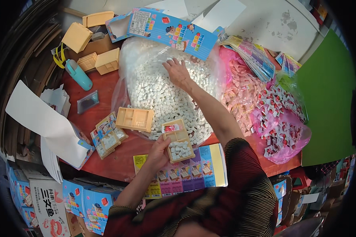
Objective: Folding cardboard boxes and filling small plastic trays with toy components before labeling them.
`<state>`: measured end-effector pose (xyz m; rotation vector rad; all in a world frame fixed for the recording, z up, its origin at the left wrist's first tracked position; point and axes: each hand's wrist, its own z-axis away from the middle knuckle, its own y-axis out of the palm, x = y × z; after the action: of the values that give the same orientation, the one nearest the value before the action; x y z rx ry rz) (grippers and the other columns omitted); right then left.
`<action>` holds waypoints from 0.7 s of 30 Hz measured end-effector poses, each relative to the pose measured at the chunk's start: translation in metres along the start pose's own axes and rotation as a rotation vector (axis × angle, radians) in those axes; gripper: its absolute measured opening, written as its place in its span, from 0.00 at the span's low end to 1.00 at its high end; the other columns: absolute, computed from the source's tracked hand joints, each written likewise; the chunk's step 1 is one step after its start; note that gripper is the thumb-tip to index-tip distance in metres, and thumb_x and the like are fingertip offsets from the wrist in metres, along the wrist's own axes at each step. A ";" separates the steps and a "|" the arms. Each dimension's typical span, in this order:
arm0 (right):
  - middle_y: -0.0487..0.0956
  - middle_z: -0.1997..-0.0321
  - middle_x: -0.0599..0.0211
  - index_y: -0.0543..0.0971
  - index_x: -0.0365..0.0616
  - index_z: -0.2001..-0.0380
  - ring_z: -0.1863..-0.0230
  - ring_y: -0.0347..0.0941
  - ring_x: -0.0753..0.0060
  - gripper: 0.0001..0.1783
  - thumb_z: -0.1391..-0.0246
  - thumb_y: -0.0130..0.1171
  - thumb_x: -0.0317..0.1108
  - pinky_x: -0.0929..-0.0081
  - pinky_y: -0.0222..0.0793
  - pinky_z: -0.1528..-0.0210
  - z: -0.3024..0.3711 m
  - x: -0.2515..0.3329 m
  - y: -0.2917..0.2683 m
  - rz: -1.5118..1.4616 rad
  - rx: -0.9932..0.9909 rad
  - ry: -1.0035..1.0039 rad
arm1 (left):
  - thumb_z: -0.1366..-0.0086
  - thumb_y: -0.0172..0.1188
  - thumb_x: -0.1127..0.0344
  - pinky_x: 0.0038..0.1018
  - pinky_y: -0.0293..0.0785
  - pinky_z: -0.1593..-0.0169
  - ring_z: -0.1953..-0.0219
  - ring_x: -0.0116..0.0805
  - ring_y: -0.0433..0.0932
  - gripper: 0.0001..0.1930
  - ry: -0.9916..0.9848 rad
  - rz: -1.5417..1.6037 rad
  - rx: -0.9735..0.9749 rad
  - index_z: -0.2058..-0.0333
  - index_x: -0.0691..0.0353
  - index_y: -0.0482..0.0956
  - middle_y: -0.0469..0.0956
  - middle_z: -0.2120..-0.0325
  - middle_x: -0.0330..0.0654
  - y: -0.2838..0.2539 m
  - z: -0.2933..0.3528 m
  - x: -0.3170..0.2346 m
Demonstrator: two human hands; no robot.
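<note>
My left hand [158,153] grips the side of a tan plastic compartment tray [180,136]. White cubes [180,150] fill the tray's near compartment, and a small red-and-white packet [172,128] lies in the far one. My right hand [178,74] reaches over the far part of a large clear bag [127,65] heaped with small white cubes [158,94]. Its fingers are stretched out and apart, with nothing seen in them. Just left of the held tray, an unfilled tan tray [135,119] rests against the bag's near edge.
Filled trays [108,136] are stacked at left, near a turquoise bottle [79,75]. Blue printed cardboard [174,31] lies along the bag's far side. Pink packets [241,91] and a pink bag of red-and-white packets [283,134] lie right. Colourful printed sheets [207,168] sit at the near edge.
</note>
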<state>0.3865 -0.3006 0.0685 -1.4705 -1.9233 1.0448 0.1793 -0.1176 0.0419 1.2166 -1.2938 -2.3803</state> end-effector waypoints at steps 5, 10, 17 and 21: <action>0.69 0.64 0.66 0.71 0.48 0.67 0.57 0.63 0.65 0.14 0.62 0.51 0.29 0.56 0.55 0.54 0.004 0.006 0.003 0.008 0.251 0.040 | 0.40 0.41 0.67 0.37 0.63 0.50 0.53 0.39 0.65 0.19 -0.004 0.020 -0.001 0.51 0.63 0.55 0.63 0.54 0.46 -0.001 -0.004 -0.002; 0.70 0.73 0.69 0.72 0.50 0.74 0.63 0.66 0.68 0.07 0.62 0.54 0.33 0.57 0.53 0.53 0.051 -0.009 -0.026 -0.120 0.148 -0.178 | 0.40 0.41 0.68 0.38 0.64 0.51 0.53 0.41 0.66 0.19 0.008 0.022 -0.007 0.50 0.61 0.54 0.63 0.54 0.47 -0.003 0.001 -0.006; 0.73 0.69 0.67 0.72 0.39 0.72 0.62 0.68 0.74 0.07 0.58 0.54 0.23 0.79 0.61 0.57 0.082 -0.031 -0.097 -0.782 -0.193 0.260 | 0.41 0.41 0.71 0.37 0.67 0.55 0.56 0.41 0.68 0.16 0.019 0.125 -0.136 0.53 0.63 0.58 0.65 0.57 0.48 0.001 -0.013 0.002; 0.71 0.78 0.69 0.66 0.38 0.60 0.75 0.66 0.77 0.17 0.57 0.53 0.24 0.83 0.61 0.70 0.087 -0.030 -0.167 -1.397 -0.261 0.529 | 0.39 0.36 0.62 0.40 0.64 0.52 0.54 0.42 0.66 0.18 0.016 0.152 -0.081 0.51 0.64 0.56 0.64 0.55 0.49 0.003 -0.017 0.007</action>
<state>0.2336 -0.3730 0.1551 -0.1585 -2.0068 -0.2209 0.1867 -0.1333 0.0352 1.0726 -1.2249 -2.2875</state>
